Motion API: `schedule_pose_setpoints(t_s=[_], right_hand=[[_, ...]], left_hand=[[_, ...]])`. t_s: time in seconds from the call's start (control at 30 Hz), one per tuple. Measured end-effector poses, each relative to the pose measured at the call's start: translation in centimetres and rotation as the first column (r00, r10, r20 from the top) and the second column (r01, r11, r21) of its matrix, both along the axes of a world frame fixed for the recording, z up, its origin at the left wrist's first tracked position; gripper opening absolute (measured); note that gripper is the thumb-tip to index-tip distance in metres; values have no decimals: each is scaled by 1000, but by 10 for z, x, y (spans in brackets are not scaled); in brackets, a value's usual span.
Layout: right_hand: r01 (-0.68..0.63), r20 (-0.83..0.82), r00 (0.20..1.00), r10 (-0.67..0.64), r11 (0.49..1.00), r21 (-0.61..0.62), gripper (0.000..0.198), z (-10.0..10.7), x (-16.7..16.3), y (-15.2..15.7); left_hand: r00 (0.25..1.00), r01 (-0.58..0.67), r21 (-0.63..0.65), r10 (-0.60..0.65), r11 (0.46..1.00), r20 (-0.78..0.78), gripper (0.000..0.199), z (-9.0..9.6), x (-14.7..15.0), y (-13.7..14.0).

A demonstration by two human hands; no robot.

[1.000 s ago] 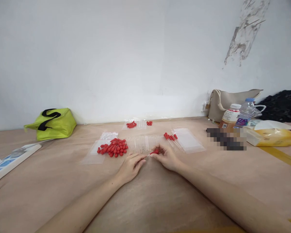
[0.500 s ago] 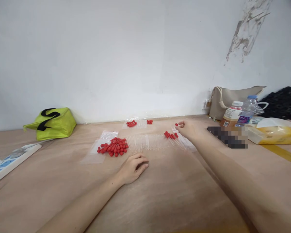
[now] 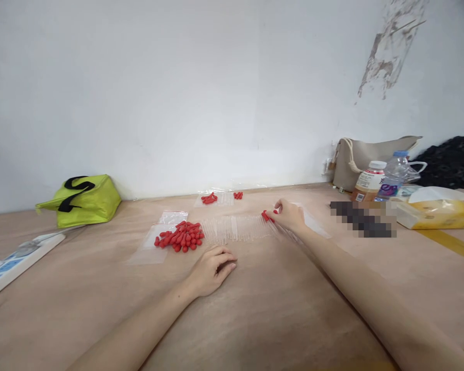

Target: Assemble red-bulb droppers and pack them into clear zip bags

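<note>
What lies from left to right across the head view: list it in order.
Power strip → lime-green bag with black handles → pile of red rubber bulbs → row of clear thin tubes → right hand → white-capped drink bottle → yellow-and-white tissue pack.

One camera, worn on the person's head, looks forward and down across the broad, matte brown tabletop [image 3: 255,314] towards the smooth white wall [image 3: 178,93], which fills the upper half. It sits close behind both bare forearms, which enter at about four and half past seven. Its wide view spans from the lime-green fabric bag [image 3: 95,206] at nine o'clock to the yellow-and-white plastic tissue pack [image 3: 444,214] at three.
</note>
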State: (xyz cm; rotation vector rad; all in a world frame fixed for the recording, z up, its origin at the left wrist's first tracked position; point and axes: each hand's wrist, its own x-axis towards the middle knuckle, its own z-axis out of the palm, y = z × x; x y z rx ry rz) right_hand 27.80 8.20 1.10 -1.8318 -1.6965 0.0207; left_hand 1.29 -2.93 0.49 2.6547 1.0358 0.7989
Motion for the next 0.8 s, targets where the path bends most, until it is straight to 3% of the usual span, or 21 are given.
schedule_pose_setpoints(t_s=[0.17, 0.37, 0.63, 0.8], right_hand=[[22, 141, 990, -5, 992, -125, 31, -2, -14, -5], [59, 216, 976, -31, 991, -124, 27, -6, -14, -4], [8, 93, 995, 21, 955, -297, 21, 10, -13, -16], [-30, -1, 1000, 31, 936, -352, 20, 9, -14, -14]], left_hand=[[1000, -7, 5, 7, 1000, 5, 20, 0, 0, 0], [1000, -10, 1, 10, 1000, 11, 20, -2, -1, 1], [1000, -5, -11, 5, 1000, 0, 20, -1, -1, 0], [1000, -5, -10, 5, 1000, -7, 19, -2, -1, 0]])
